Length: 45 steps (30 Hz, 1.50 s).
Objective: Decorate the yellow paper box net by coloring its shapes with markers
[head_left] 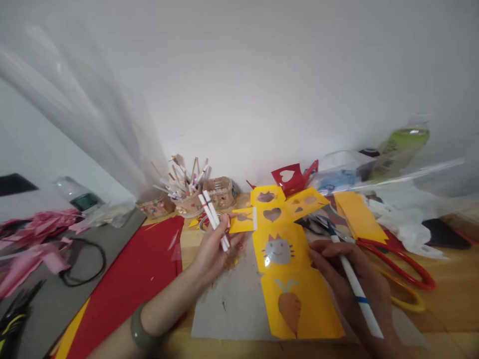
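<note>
My left hand is closed around two slim white markers, held upright beside the left flap of a yellow paper cutout. The cutout looks like an unfolded box; its panels carry a grey cat face, an orange carrot, a heart-shaped opening and other cut shapes. My right hand grips a white marker with a blue band, its dark tip pointing up and away. The right fingers rest at the right edge of the cat panel. A grey board lies under the cutout.
Decorated cardboard holders, one full of pens, stand by the wall. Red paper lies left. On the right are red-handled scissors, a yellow handle, yellow paper strips, white plastic and a tilted green bottle.
</note>
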Tool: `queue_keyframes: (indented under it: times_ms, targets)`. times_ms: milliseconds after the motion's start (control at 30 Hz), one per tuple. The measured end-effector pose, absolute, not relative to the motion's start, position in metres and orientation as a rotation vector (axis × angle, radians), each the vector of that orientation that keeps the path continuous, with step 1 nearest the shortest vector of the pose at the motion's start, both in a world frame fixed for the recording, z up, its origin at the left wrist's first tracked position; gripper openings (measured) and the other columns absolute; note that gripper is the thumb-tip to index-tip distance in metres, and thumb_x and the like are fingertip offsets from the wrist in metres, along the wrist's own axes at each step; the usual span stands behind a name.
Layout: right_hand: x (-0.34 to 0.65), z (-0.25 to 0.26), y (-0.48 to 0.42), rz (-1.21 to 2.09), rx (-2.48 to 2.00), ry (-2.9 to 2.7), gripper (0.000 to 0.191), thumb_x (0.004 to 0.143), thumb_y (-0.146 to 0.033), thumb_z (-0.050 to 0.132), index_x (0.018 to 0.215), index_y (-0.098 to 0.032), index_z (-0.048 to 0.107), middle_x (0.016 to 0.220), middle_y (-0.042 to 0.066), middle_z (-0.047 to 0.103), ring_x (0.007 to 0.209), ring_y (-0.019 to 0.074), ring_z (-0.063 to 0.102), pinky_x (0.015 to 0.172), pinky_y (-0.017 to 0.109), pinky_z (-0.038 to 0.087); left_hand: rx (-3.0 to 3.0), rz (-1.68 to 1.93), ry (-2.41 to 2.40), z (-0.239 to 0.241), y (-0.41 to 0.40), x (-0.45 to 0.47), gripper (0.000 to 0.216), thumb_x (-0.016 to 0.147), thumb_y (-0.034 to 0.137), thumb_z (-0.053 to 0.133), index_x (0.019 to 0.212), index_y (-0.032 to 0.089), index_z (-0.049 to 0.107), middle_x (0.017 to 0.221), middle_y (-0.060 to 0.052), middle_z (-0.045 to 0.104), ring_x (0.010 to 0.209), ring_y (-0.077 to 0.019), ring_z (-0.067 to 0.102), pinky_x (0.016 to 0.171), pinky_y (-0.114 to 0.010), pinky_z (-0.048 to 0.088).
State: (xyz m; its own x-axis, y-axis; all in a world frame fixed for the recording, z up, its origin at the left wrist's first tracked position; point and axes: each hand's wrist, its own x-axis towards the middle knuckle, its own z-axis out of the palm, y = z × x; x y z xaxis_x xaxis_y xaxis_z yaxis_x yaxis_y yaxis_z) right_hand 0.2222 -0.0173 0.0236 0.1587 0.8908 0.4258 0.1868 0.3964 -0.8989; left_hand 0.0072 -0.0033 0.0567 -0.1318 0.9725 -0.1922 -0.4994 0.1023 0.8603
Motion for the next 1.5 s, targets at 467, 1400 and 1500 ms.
queue_keyframes:
  times_ms: [467, 1400, 1500]
  targets:
    - [0.242, 0.068, 0.000, 0.415, -0.824, -1.647, 0.012, 0.078, -0.022, 0.061, 0.087, -0.027, 0.053, 0.092, 0.002, 0.068, 0.083, 0.0189, 0.067, 0.069, 0.030, 0.055, 0.813, 1.142, 1.157, 0.073, 0.007, 0.009, 0.020, 0.079, 0.029, 0.061, 0.087, 0.010, 0.062, 0.070, -0.010, 0.069, 0.061, -0.0172, 0.067, 0.046, -0.018, 0.046]
    - [0.231, 0.103, 0.046, 0.498, -1.100, -1.654, 0.015, 0.082, -0.029, 0.055, 0.070, -0.020, 0.058, 0.068, -0.001, 0.057, 0.066, 0.0146, 0.053, 0.058, 0.024, 0.038, 0.812, 0.997, 1.217, 0.083, 0.013, 0.006, 0.020, 0.085, 0.031, 0.051, 0.082, 0.012, 0.054, 0.071, -0.010, 0.071, 0.047, -0.0154, 0.064, 0.045, -0.022, 0.046]
    - [0.230, 0.103, 0.046, 0.504, -1.093, -1.659, 0.015, 0.082, -0.029, 0.055, 0.070, -0.020, 0.057, 0.068, -0.001, 0.057, 0.066, 0.0147, 0.052, 0.059, 0.024, 0.038, 0.802, 0.999, 1.228, 0.082, 0.014, 0.006, 0.019, 0.086, 0.031, 0.051, 0.083, 0.012, 0.053, 0.072, -0.010, 0.071, 0.048, -0.0157, 0.064, 0.046, -0.021, 0.046]
